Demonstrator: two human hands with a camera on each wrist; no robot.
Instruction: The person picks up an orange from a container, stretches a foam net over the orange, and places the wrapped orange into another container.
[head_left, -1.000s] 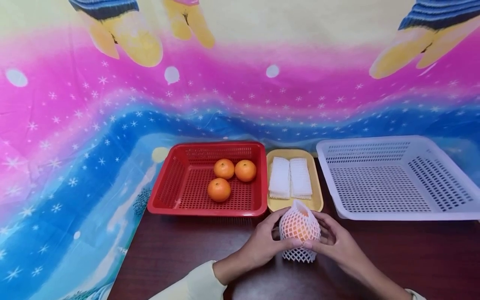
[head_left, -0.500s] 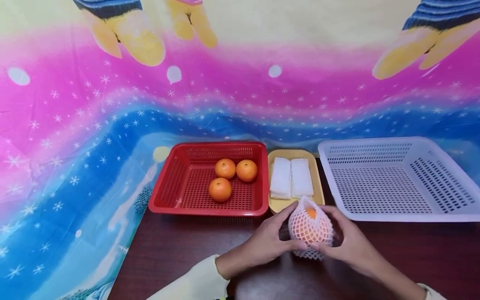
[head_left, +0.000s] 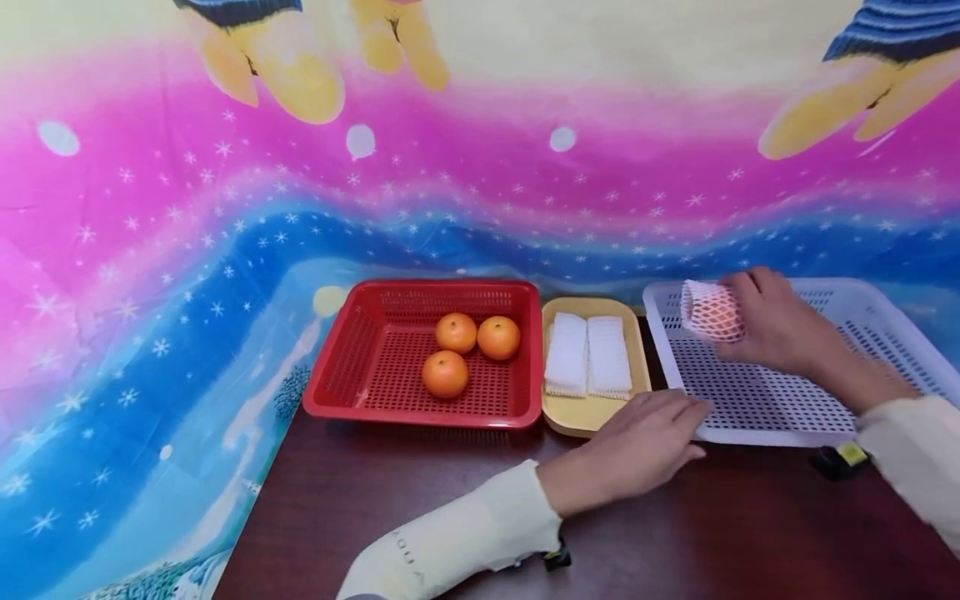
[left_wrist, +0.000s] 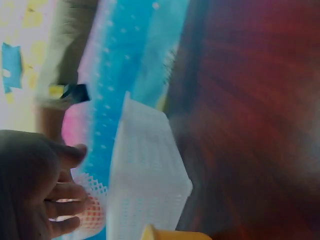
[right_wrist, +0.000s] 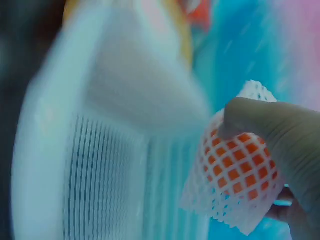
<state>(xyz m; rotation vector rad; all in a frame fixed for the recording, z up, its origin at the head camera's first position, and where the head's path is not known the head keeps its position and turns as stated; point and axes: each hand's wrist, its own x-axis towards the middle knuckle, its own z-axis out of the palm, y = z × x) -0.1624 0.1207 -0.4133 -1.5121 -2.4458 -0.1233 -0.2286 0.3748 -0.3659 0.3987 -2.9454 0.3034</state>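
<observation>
My right hand (head_left: 783, 325) grips an orange in a white foam net sleeve (head_left: 712, 311) and holds it above the left part of the white basket (head_left: 772, 437). In the right wrist view, thumb and fingers curl round the netted orange (right_wrist: 235, 167). My left hand (head_left: 645, 442) holds nothing; its fingers stretch loosely by the white basket's front left corner, just in front of the yellow tray (head_left: 570, 414). The left wrist view shows that hand (left_wrist: 35, 185) with relaxed, spread fingers, the netted orange visible behind them.
A red basket (head_left: 390, 415) with three bare oranges (head_left: 445, 374) stands on the left. Folded white foam nets (head_left: 587, 354) lie in two stacks on the yellow tray. A printed cloth (head_left: 480, 167) hangs behind the dark wooden table (head_left: 420, 475).
Both hands held the netted orange over the table's front. The left hand has let go of it; the right hand has carried it right and back, over the white basket.
</observation>
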